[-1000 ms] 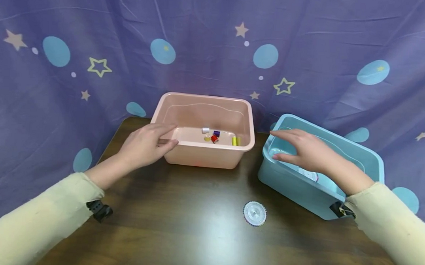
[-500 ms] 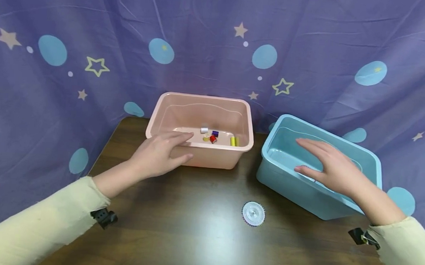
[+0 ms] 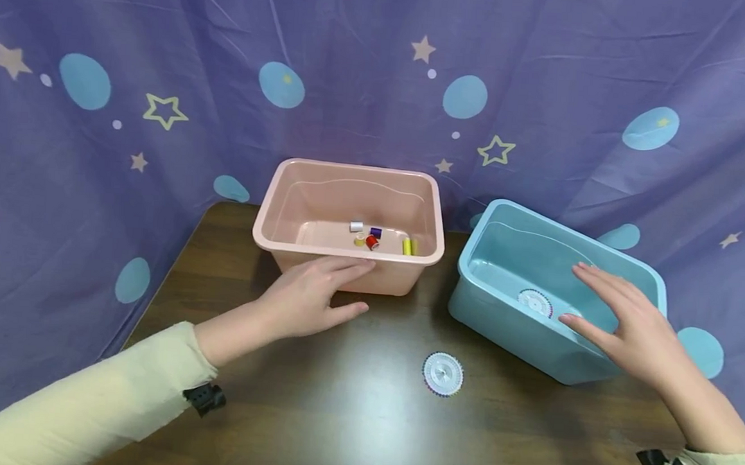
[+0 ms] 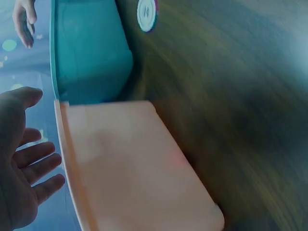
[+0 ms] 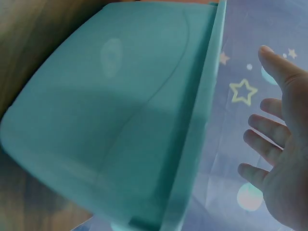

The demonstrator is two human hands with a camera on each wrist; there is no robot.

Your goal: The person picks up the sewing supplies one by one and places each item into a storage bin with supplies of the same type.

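Note:
My left hand [image 3: 310, 296] hovers before the front wall of the pink bin [image 3: 346, 252], fingers extended and holding nothing. Above the near right side of the blue bin [image 3: 505, 328], my right hand [image 3: 633, 327] has its fingers spread, likewise bare. A round wheel of pins [image 3: 443, 374] lies flat on the table between the bins' fronts. A second pin wheel [image 3: 535, 303] rests on the floor of the blue bin. Inside the pink bin are several small thread spools, among them a white spool [image 3: 357, 226], a red spool [image 3: 372, 242] and a yellow spool [image 3: 406, 246].
Both bins stand on a dark wooden table [image 3: 315, 410]. A purple curtain [image 3: 367, 66] with stars and ovals hangs right behind them. Black straps with small devices sit at both wrists.
My left hand has moved right and nearer, along the pink bin's front. My right hand has drawn back rightward over the blue bin, exposing the pin wheel inside.

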